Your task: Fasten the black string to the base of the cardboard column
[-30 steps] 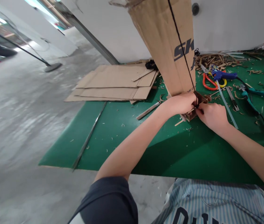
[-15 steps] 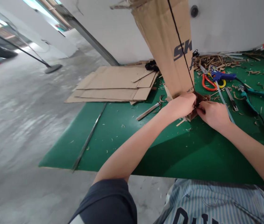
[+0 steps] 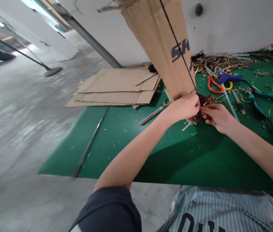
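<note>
A tall cardboard structure (image 3: 161, 48) with dark printed letters stands tilted on the green table. A black cord (image 3: 172, 30) runs taut down its face to my fingers. My left hand (image 3: 187, 105) is closed at the structure's base, where the cord reaches it. Close beside it, my right hand (image 3: 215, 116) pinches thumb and forefinger together near the left fingertips, its other fingers loosely curled. What lies in that pinch is too small to make out. Behind the hands, the brown base of the structure is partly hidden.
Flat cardboard sheets (image 3: 117, 80) lie at the back left. To the right are red-and-yellow-handled scissors (image 3: 215, 86), a blue glue gun (image 3: 230, 78), a utility knife (image 3: 238, 102) and teal pliers (image 3: 256, 101). Cardboard scraps (image 3: 223, 62) are heaped along the wall. A metal strip (image 3: 91, 141) crosses the table's left part.
My right hand has drawn slightly apart from the left, its lower fingers loosening. The cardboard structure's upper part has shifted left in view and leans more.
</note>
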Demonstrator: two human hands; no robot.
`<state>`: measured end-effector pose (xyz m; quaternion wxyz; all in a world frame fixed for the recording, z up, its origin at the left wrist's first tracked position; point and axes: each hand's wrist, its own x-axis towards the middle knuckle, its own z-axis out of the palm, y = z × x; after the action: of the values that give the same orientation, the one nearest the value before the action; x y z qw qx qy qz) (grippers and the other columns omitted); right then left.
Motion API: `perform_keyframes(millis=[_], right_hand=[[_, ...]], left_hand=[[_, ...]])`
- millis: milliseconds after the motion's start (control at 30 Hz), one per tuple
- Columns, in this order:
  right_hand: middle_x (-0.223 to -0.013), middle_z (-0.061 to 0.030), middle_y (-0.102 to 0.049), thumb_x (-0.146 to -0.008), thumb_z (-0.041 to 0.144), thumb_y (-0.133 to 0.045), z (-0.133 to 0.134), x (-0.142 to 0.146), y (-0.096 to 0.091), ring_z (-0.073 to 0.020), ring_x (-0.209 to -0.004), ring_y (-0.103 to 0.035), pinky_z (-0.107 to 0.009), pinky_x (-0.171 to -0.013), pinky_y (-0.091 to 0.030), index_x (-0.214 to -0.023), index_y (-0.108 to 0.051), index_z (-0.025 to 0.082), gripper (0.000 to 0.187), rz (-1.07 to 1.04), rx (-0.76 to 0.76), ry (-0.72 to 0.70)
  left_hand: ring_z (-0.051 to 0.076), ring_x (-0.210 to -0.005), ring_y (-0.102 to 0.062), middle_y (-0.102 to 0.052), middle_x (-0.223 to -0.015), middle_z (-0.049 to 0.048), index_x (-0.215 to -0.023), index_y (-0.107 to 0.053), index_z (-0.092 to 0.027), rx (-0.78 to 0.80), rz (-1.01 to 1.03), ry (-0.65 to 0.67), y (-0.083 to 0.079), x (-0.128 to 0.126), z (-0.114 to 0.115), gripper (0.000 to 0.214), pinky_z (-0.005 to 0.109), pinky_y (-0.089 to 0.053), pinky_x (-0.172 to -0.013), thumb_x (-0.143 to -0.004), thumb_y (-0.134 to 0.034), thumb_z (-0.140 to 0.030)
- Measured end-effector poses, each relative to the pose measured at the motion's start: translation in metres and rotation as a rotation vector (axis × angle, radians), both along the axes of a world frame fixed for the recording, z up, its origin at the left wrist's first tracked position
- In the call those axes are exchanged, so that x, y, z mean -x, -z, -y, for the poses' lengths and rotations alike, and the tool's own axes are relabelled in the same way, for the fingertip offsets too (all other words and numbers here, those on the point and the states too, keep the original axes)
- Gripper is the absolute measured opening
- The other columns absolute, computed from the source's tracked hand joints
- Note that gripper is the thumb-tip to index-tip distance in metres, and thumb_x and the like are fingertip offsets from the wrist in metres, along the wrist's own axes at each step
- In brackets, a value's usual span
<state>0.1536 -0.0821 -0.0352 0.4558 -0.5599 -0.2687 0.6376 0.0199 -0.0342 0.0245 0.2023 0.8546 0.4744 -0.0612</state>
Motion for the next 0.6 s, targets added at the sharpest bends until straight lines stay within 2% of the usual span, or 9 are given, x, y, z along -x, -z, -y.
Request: perform_keyframes(millis=[133, 267, 433, 600], right_hand=[[-0.055, 0.0043, -0.048, -0.091, 0.013, -0.064, 0.0, 0.001, 0.003, -0.0052, -0.048, -0.045, -0.014, -0.04, -0.043, -0.068, -0.058, 0.016, 0.024, -0.029, 0.003, -0.05], [-0.058, 0.0032, -0.05, -0.094, 0.014, -0.058, 0.002, 0.004, 0.006, -0.0056, -0.048, -0.047, -0.016, -0.041, -0.047, -0.069, -0.057, 0.017, 0.026, 0.041, -0.015, -0.07], [-0.06, 0.0023, -0.053, -0.095, 0.023, -0.057, 0.005, 0.005, 0.015, -0.0084, -0.045, -0.052, -0.024, -0.041, -0.054, -0.074, -0.055, 0.019, 0.021, 0.262, -0.152, -0.073], [-0.064, 0.0018, -0.06, -0.088, 0.027, -0.061, 0.014, 0.002, 0.017, -0.0107, -0.041, -0.055, -0.024, -0.037, -0.047, -0.083, -0.054, 0.022, 0.01, 0.558, -0.325, -0.074]], left_hand=[[0.015, -0.077, -0.065, -0.074, -0.091, 0.0064, -0.096, -0.071, -0.016, 0.022, -0.007, 0.008, -0.001, 0.001, -0.001, 0.023, 0.024, -0.046, -0.068, -0.091, -0.049, -0.02], [0.015, -0.081, -0.065, -0.074, -0.095, 0.0066, -0.098, -0.07, -0.016, 0.03, -0.01, -0.004, -0.002, 0.002, -0.003, 0.024, 0.023, -0.046, -0.068, -0.092, -0.048, -0.022], [0.016, -0.077, -0.063, -0.072, -0.085, 0.0054, -0.093, -0.07, -0.017, 0.054, -0.008, -0.015, -0.004, 0.003, -0.004, 0.023, 0.024, -0.045, -0.065, -0.089, -0.049, -0.025], [0.018, -0.07, -0.059, -0.065, -0.072, 0.0054, -0.09, -0.069, -0.016, 0.082, -0.033, 0.002, -0.009, 0.004, -0.005, 0.026, 0.027, -0.04, -0.059, -0.089, -0.047, -0.03]])
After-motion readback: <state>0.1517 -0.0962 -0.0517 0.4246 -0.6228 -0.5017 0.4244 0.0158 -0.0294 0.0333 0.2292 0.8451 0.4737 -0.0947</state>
